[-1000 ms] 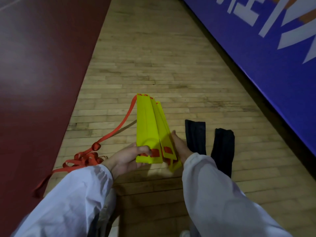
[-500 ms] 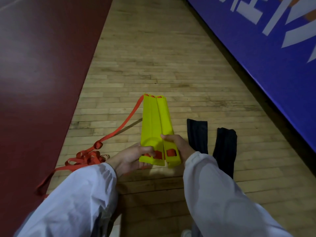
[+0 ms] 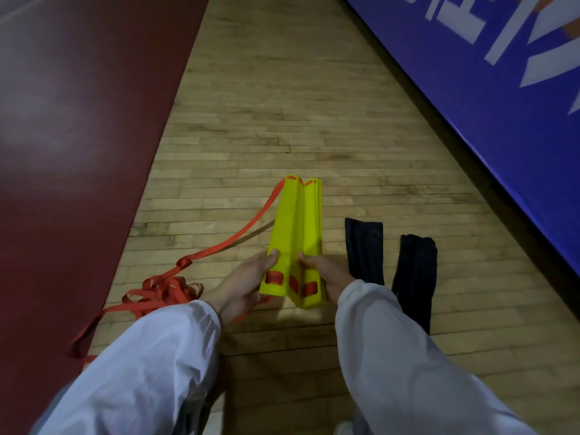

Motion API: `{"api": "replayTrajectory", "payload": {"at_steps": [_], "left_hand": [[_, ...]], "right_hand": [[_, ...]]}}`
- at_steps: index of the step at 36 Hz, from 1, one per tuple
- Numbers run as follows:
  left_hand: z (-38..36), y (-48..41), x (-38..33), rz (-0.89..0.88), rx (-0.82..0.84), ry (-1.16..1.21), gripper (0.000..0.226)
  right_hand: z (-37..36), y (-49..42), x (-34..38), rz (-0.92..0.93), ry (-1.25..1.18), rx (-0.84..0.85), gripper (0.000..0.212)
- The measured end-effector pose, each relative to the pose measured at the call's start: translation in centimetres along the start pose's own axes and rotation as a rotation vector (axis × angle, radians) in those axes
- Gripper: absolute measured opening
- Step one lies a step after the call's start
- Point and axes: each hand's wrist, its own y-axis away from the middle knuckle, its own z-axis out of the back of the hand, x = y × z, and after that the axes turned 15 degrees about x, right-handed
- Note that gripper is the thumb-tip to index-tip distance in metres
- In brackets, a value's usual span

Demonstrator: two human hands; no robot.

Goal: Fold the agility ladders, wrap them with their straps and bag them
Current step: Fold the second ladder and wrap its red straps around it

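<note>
Head view shows the yellow rungs (image 3: 295,233) gathered in two bundles side by side, their long axis running straight away from the fingers. At the near end the left hand (image 3: 248,281) curls round the left bundle and the right hand (image 3: 329,273) round the right one. The loose red strap (image 3: 163,287) lies left of the left fingers, so that hand is nearer for wrapping. The black bags (image 3: 364,249) lie just right of the right hand.

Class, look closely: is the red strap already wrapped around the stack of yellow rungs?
No: the red strap trails loose from the yellow rungs into a heap on the floor.
</note>
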Motion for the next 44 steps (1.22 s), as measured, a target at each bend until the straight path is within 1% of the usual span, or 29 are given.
{"api": "replayTrajectory", "payload": {"at_steps": [2,5,6,7,8,9,10,11,13,14,16,18,19,21,22,23,24,26,28,29,30,32,33,35,37,40,42,44], "left_hand": [[0.0,-0.1,0.1,-0.005,0.051,0.049,0.025],[-0.2,-0.3,0.4,-0.013,0.14,0.035,0.027],[-0.7,-0.3,0.5,-0.012,0.154,0.002,0.023],[-1.0,-0.4,0.8,-0.003,0.134,-0.054,0.02],[-1.4,-0.6,0.9,0.008,0.124,-0.109,0.022],[-1.5,-0.7,1.1,0.013,0.11,-0.201,0.026],[-1.8,-0.6,1.1,0.012,0.11,-0.286,0.026],[-2.0,-0.6,1.0,0.003,0.107,-0.36,0.023],[-2.2,-0.4,0.5,0.001,0.075,-0.496,0.025],[-2.3,-0.3,0.4,0.0,0.049,-0.593,0.027],[-1.7,-0.4,0.7,0.029,-0.005,-0.836,0.032],[-0.9,-0.4,1.2,0.098,-0.035,-0.99,0.035],[-0.8,-0.4,1.5,0.136,-0.038,-0.981,0.035],[-0.9,-0.3,1.7,0.156,-0.041,-0.803,0.032],[-1.1,-0.3,1.6,0.149,-0.042,-0.725,0.029],[-1.2,-0.3,1.3,0.134,-0.059,-0.699,0.027],[-1.1,-0.4,0.9,0.107,-0.089,-0.679,0.029],[-0.1,-0.9,0.0,0.065,-0.163,-0.691,0.043],[1.0,-1.8,-0.7,0.036,-0.249,-0.721,0.056],[1.7,-2.5,-0.7,0.025,-0.291,-0.702,0.056],[2.4,-3.2,-0.7,0.013,-0.334,-0.637,0.053],[3.1,-4.4,-0.9,-0.022,-0.374,-0.415,0.052],[3.4,-5.0,-1.1,-0.05,-0.365,-0.287,0.054],[4.3,-5.7,-1.4,-0.119,-0.313,-0.073,0.053],[5.1,-5.9,-1.6,-0.145,-0.27,0.032,0.049],[5.5,-5.7,-1.2,-0.133,-0.247,0.059,0.033],[5.5,-5.8,-0.7,-0.097,-0.269,0.036,0.022],[5.1,-6.0,-0.2,-0.075,-0.314,0.038,0.013]], "right_hand": [[0.1,-0.4,-0.2,0.014,-0.012,-0.035,0.045],[0.2,-0.8,-0.4,0.048,0.048,-0.086,0.064],[0.0,-0.9,-0.5,0.047,0.098,-0.102,0.072],[-0.2,-0.8,-0.5,0.036,0.138,-0.119,0.087],[-0.1,-0.9,-0.5,0.028,0.156,-0.126,0.104],[0.1,-1.3,-0.6,0.019,0.159,-0.117,0.116],[0.2,-1.4,-0.6,0.021,0.155,-0.096,0.116],[0.3,-1.5,-0.7,0.016,0.145,-0.075,0.099],[0.1,-1.2,-0.6,0.036,0.093,-0.037,0.056],[0.1,-1.3,-0.6,0.029,0.094,-0.029,0.044],[0.1,-1.3,-0.8,0.015,0.129,-0.029,0.032],[0.1,-1.3,-0.8,0.001,0.164,-0.014,0.023],[0.0,-1.3,-0.7,-0.005,0.181,-0.011,0.021],[0.0,-1.4,-0.8,-0.014,0.237,-0.029,0.023],[0.0,-1.6,-0.9,-0.015,0.286,-0.044,0.021],[-0.1,-1.7,-1.0,-0.018,0.357,-0.067,0.022],[-0.2,-1.9,-1.3,-0.021,0.433,-0.084,0.027],[-0.4,-2.0,-1.6,-0.002,0.534,-0.088,0.037],[-1.0,-1.9,-1.7,0.038,0.54,-0.071,0.037],[-1.1,-1.9,-1.7,0.058,0.539,-0.058,0.035],[-1.2,-1.9,-1.7,0.073,0.551,-0.034,0.03],[-1.3,-1.9,-1.9,0.07,0.595,0.018,0.019],[-1.4,-1.9,-2.1,0.061,0.608,0.044,0.019],[-1.6,-1.8,-2.6,0.038,0.632,0.079,0.027],[-1.7,-1.8,-2.8,0.008,0.686,0.093,0.034],[-1.7,-1.6,-2.5,-0.068,0.729,0.121,0.042],[-1.7,-1.5,-2.2,-0.13,0.732,0.144,0.045],[-1.9,-1.3,-2.0,-0.204,0.724,0.147,0.044]]}}
